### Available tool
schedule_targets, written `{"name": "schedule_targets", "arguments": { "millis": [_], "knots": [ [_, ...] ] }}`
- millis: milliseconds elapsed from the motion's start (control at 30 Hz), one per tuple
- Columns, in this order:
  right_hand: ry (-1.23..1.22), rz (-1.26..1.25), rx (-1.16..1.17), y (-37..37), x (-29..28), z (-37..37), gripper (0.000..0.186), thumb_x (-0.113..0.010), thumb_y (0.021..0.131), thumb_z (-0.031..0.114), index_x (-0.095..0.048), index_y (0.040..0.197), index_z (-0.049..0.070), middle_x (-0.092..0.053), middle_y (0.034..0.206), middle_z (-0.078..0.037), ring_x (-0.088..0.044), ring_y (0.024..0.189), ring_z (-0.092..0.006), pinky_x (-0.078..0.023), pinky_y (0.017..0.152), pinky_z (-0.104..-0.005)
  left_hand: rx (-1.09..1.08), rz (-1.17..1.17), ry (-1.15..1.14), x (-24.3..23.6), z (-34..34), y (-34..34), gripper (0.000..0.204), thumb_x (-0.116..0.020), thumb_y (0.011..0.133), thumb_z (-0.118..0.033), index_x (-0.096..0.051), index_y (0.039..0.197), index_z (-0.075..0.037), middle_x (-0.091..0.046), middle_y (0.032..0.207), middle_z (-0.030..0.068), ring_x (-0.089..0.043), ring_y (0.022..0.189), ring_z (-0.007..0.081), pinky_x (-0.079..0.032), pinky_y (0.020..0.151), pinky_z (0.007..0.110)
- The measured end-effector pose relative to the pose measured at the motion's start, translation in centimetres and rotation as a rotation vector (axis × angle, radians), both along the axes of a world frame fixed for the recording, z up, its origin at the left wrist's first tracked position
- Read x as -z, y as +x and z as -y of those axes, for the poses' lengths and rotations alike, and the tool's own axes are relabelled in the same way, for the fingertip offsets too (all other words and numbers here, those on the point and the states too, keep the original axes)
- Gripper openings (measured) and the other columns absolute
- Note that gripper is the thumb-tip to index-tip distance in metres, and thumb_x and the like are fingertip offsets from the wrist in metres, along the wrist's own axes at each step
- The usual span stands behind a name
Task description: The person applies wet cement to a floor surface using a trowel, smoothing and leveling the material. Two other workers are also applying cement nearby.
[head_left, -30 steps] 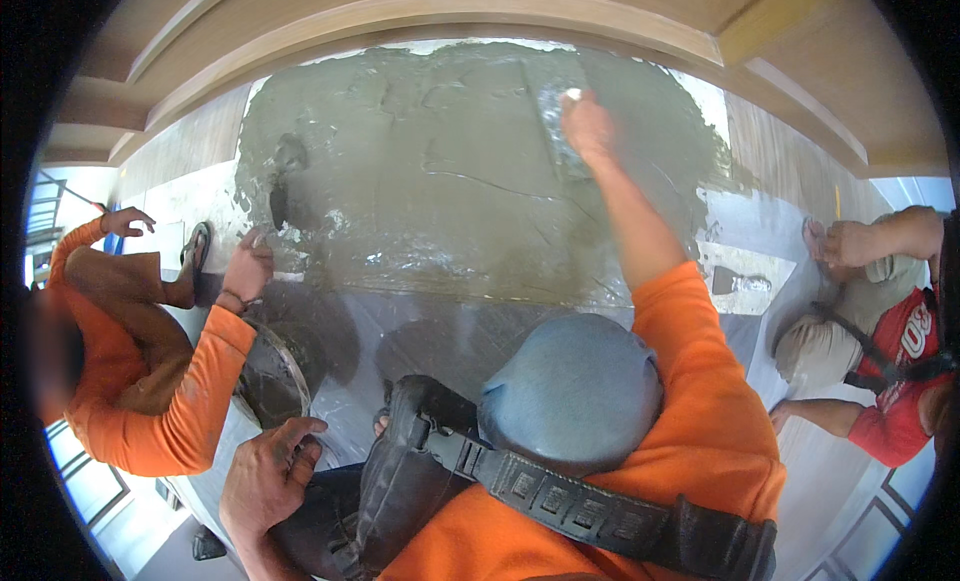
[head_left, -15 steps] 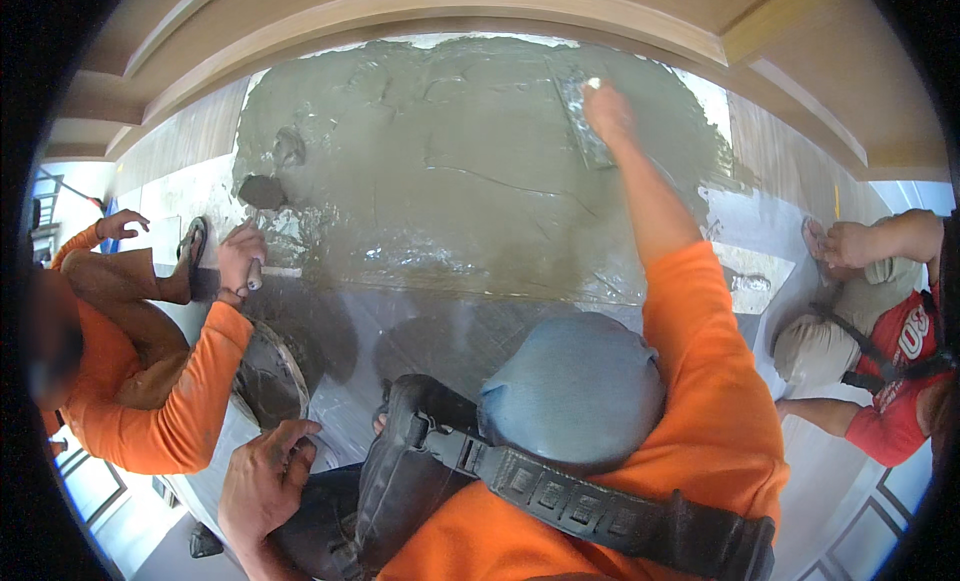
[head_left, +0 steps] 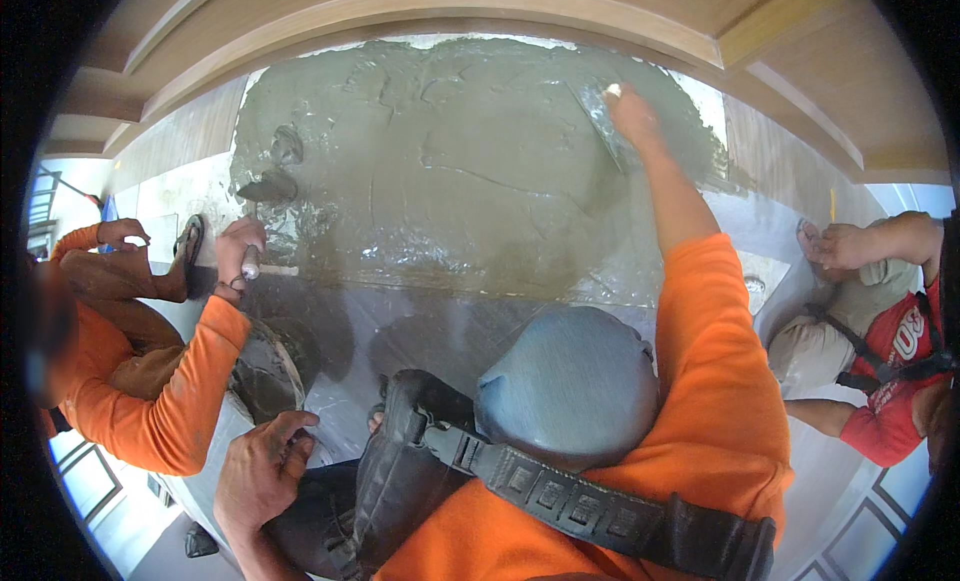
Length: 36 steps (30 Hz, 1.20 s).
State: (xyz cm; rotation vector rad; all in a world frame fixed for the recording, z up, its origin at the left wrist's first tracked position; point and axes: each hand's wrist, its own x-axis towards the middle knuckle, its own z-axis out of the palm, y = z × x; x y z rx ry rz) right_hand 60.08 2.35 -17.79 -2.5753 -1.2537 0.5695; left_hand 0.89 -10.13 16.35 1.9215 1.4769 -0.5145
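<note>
My right hand [head_left: 633,116] grips the handle of a flat metal finishing trowel [head_left: 604,133]. The blade rests on a wide layer of wet grey mortar [head_left: 450,191], toward its far right side. Low on the left, over my dark-clad leg, hangs my left hand [head_left: 265,473], its fingers loosely bent and the thumb apart, with nothing in it. To the left, a co-worker's hand [head_left: 240,249] holds a small pointed trowel [head_left: 268,187] at the mortar's left edge.
A bucket [head_left: 297,366] of grey mix stands near the co-worker in orange [head_left: 165,411]. Another person in a red shirt [head_left: 905,341] crouches at right. Wooden panelling [head_left: 450,6] borders the far side. My grey-blue knee [head_left: 570,386] is close to the mortar's near edge.
My right hand and the trowel have moved slightly right, and the blade has turned a little. The co-worker's pointed trowel has tilted. My left hand has hardly moved.
</note>
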Motion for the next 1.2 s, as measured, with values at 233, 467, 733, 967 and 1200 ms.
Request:
{"name": "schedule_targets", "arguments": {
  "millis": [233, 467, 733, 967, 1200],
  "knots": [
    [0.151, -0.14, 0.358, -3.4, 2.4, 2.4, 0.051, -0.052, 0.105, 0.043, -0.062, 0.124, -0.003, -0.068, 0.124, -0.028, -0.065, 0.119, -0.0441, -0.051, 0.1, -0.0521, 0.032, -0.019, 0.01, -0.4, 0.0, 0.0, 0.027, -0.068, 0.09, -0.007, -0.069, 0.116, -0.004, -0.075, 0.102, 0.0215, -0.073, 0.092, 0.0409, -0.055, 0.082, 0.045],
    [0.199, -0.201, 0.326, -10.1, 3.8, -5.4, 0.051, -0.052, 0.105, 0.043, -0.059, 0.129, -0.001, -0.069, 0.125, -0.027, -0.066, 0.119, -0.0426, -0.052, 0.099, -0.0533, 0.005, -0.042, -0.017, -0.4, -0.1, 0.4, 0.026, -0.067, 0.09, -0.009, -0.069, 0.116, -0.004, -0.075, 0.104, 0.0218, -0.073, 0.093, 0.0418, -0.055, 0.081, 0.047],
    [0.087, -0.17, -0.065, -17.6, 0.0, -6.1, 0.048, -0.055, 0.104, 0.04, -0.053, 0.13, 0.001, -0.07, 0.12, -0.028, -0.067, 0.116, -0.0453, -0.052, 0.099, -0.0549, -0.037, -0.077, -0.03, -1.1, 0.4, 0.4, 0.026, -0.066, 0.092, -0.01, -0.07, 0.118, -0.007, -0.074, 0.11, 0.0218, -0.071, 0.103, 0.0445, -0.055, 0.086, 0.047],
    [0.072, -0.016, 0.034, -5.5, 2.1, -3.4, 0.052, -0.055, 0.104, 0.042, -0.053, 0.134, 0.0, -0.069, 0.121, -0.031, -0.065, 0.118, -0.0471, -0.051, 0.1, -0.055, -0.028, -0.055, -0.023, -0.8, 0.3, 0.5, 0.026, -0.067, 0.091, -0.009, -0.071, 0.117, -0.005, -0.074, 0.108, 0.0221, -0.072, 0.098, 0.0425, -0.055, 0.084, 0.045],
    [0.128, 0.041, 0.279, 1.0, 3.0, 2.6, 0.055, -0.054, 0.103, 0.044, -0.058, 0.131, -0.003, -0.068, 0.125, -0.03, -0.065, 0.118, -0.0476, -0.051, 0.101, -0.0542, -0.002, 0.015, 0.019, -0.1, 0.7, -1.4, 0.025, -0.067, 0.091, -0.009, -0.07, 0.116, -0.005, -0.074, 0.101, 0.0218, -0.072, 0.09, 0.0413, -0.055, 0.079, 0.045]
  ]
}}
